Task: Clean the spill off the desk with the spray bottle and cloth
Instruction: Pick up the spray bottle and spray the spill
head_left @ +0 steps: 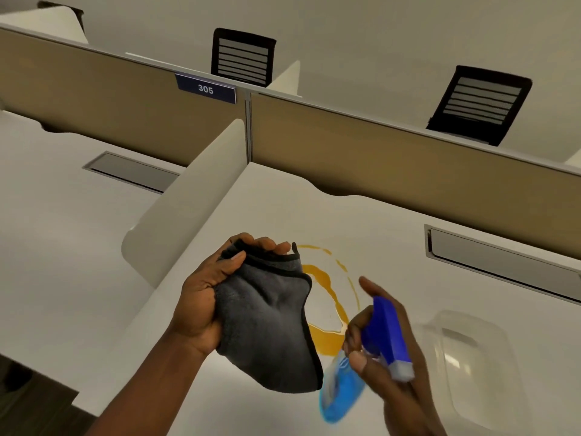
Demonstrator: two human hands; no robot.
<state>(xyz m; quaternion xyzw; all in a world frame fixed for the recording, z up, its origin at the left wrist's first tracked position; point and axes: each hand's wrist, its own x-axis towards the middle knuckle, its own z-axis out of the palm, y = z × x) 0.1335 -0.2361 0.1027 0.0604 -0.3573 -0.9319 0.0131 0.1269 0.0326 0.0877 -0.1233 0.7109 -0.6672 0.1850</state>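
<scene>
An orange spill (330,338) with thin curved streaks lies on the white desk (283,209). My left hand (204,297) holds a grey cloth (270,322) with a black hem above the desk, hanging over the spill's left side. My right hand (377,350) grips a spray bottle (385,335) with a blue head and a blue translucent body, tilted, just right of the spill. The index finger sticks out above the bottle's head. The cloth hides part of the spill.
A clear plastic container (478,369) lies on the desk at the right. A white side divider (188,199) stands left of the desk, a tan partition (408,158) behind it. A grey cable hatch (503,262) sits at the back right. Black chairs (242,56) stand beyond.
</scene>
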